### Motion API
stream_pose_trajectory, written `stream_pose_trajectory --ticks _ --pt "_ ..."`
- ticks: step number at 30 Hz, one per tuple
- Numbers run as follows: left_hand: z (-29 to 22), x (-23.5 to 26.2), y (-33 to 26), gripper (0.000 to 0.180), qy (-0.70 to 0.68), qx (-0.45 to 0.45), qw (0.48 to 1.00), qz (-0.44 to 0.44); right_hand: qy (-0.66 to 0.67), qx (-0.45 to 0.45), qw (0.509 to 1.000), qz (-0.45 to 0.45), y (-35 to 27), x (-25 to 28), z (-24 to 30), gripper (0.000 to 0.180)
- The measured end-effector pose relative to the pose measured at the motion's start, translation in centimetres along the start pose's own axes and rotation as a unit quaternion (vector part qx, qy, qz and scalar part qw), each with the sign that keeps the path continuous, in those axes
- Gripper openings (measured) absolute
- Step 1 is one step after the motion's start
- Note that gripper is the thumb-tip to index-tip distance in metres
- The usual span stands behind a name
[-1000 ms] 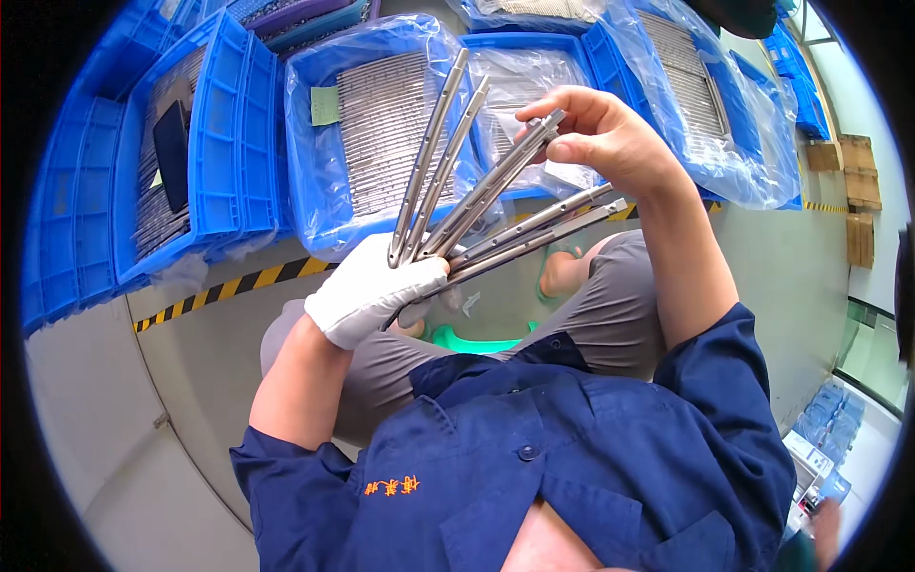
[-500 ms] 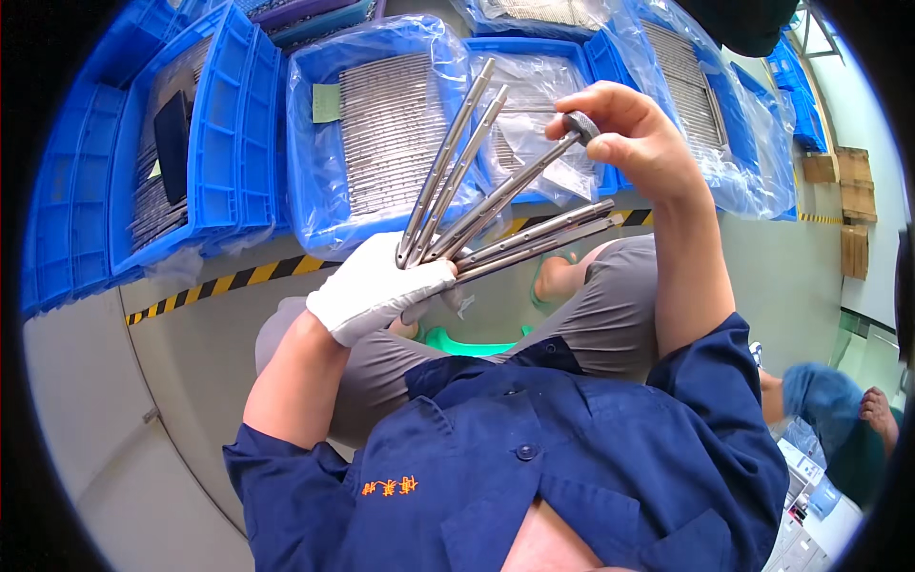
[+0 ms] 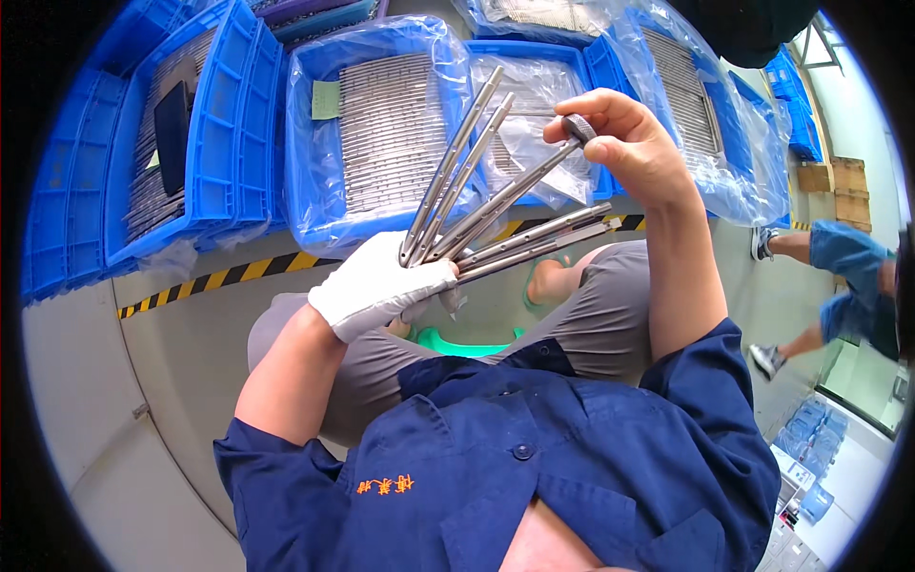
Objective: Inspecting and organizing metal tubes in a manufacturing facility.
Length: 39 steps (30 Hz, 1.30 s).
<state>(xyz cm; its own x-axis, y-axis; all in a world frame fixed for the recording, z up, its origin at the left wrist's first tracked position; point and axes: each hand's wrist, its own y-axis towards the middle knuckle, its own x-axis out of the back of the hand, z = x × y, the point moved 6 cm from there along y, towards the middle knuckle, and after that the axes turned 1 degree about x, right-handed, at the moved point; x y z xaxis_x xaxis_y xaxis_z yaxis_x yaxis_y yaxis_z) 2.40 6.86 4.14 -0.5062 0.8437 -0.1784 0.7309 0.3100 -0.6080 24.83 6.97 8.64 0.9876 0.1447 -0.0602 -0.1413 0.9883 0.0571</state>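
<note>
My left hand [image 3: 376, 286], in a white glove, is closed round the lower ends of several slim metal rods [image 3: 456, 157]. The rods fan out away from it, and small holes run along their sides. One middle rod [image 3: 529, 178] points up to the right, its far end meeting a dark round knurled knob [image 3: 578, 128]. Bare fingers of my right hand [image 3: 643, 157] pinch that knob between thumb and fingers. Whether the knob is seated in the rod or only touching its end, I cannot tell.
Ahead stands a blue crate [image 3: 310, 181] lined with clear plastic, holding stacked rods. More blue crates stand left [image 3: 224, 143] and right [image 3: 748, 124]. A dark flat object [image 3: 172, 138] lies in the left crate. Striped floor tape [image 3: 238, 276] crosses below. At right, a person [image 3: 843, 276] walks past.
The person at the right edge has moved farther up the picture. My hands, the rods and the knob keep almost the same pose, with a slight shift of the view.
</note>
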Motion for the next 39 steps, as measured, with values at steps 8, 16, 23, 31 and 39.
stream_pose_trajectory --ticks 8,16,23,31,39 --pt "0.0 0.0 -0.1 0.024 -0.002 0.010 1.000 0.001 0.010 0.004 1.000 0.011 0.0 -0.2 0.1 0.037" --pt "0.4 -0.1 0.0 0.025 0.011 0.020 1.000 -0.002 -0.018 0.013 1.000 -0.002 -0.3 -0.3 1.0 0.030" --pt "0.4 -0.1 0.0 0.026 -0.004 0.003 1.000 -0.003 0.041 -0.007 0.998 0.048 0.0 -2.1 -0.1 0.033" --pt "0.1 -0.2 0.0 0.024 0.057 -0.015 0.998 0.003 -0.073 0.041 0.996 -0.037 -0.1 2.3 1.6 0.032" --pt "0.4 -1.7 -0.2 0.032 0.082 0.007 0.994 0.069 0.067 -0.042 0.997 0.001 0.6 -0.3 -0.9 0.031"
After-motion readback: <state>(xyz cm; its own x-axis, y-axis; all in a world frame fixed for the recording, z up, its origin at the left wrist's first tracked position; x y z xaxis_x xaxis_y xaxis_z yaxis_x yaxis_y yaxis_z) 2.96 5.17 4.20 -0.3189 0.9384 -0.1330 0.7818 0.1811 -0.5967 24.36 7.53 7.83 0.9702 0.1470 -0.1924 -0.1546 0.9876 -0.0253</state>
